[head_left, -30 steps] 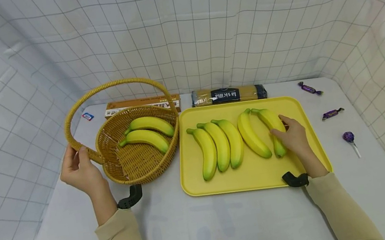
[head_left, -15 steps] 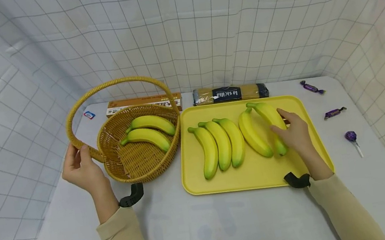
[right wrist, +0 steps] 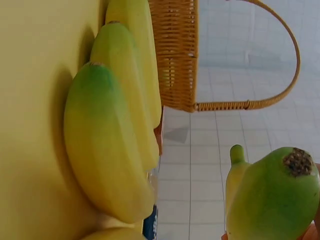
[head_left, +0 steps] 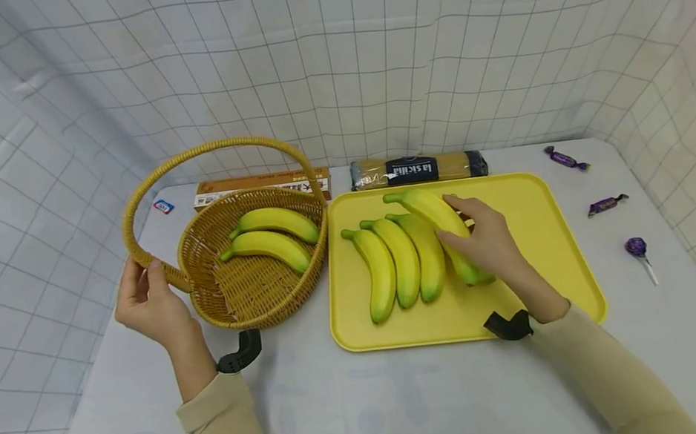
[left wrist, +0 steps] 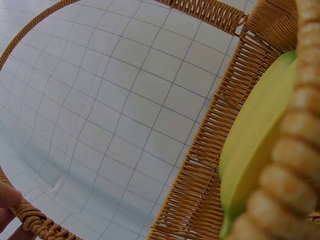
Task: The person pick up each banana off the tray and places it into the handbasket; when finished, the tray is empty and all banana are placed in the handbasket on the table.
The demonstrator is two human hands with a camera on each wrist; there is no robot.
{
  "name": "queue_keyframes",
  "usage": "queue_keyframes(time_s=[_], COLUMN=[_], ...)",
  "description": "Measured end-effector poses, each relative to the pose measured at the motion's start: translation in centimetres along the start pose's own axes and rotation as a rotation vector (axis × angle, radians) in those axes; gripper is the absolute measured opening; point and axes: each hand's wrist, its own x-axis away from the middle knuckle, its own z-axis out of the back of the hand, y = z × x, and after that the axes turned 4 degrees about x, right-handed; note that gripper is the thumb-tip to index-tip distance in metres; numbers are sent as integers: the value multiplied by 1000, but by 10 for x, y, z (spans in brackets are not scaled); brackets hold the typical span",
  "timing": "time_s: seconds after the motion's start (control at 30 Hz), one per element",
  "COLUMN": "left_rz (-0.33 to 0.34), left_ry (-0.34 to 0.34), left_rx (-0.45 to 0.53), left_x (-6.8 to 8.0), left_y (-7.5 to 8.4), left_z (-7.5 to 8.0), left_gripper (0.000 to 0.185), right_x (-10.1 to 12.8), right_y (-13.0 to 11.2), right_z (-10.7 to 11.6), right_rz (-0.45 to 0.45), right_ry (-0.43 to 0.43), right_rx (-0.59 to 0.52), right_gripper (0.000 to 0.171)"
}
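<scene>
My left hand (head_left: 155,306) pinches the low left part of the handle (head_left: 133,238) of a wicker basket (head_left: 206,306). Two bananas (head_left: 268,248) lie inside that basket. In my right hand (head_left: 489,237) is a yellow banana with green ends (head_left: 431,208), lifted above a yellow tray (head_left: 544,218). The right wrist view shows the green tip of this held banana (right wrist: 270,200) raised off the tray. Three bananas (head_left: 403,261) lie side by side on the tray to its left. Another banana (head_left: 487,277) is mostly hidden beneath the held one.
Behind the basket lies an orange-and-white box (head_left: 262,181). A pasta packet (head_left: 415,169) lies behind the tray. Two purple wrapped candies (head_left: 567,159) and a lollipop (head_left: 636,249) are to the right. A small blue-and-red packet (head_left: 163,206) sits at the back left.
My right hand has lifted the rightmost banana off the tray and carried it left, over the neighbouring banana. My left hand keeps its hold on the handle.
</scene>
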Motion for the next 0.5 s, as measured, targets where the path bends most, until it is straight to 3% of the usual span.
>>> queue_keyframes(time_s=[0.5], left_rz=[26], left_ry=[2], left_rx=[-13], left_x=[-2], left_y=[0], left_z=[1], left_gripper=[27], right_x=[-31], right_y=[-63], right_z=[-40], right_rz=[167], right_ry=[-99], right_rx=[-83], right_gripper=[60])
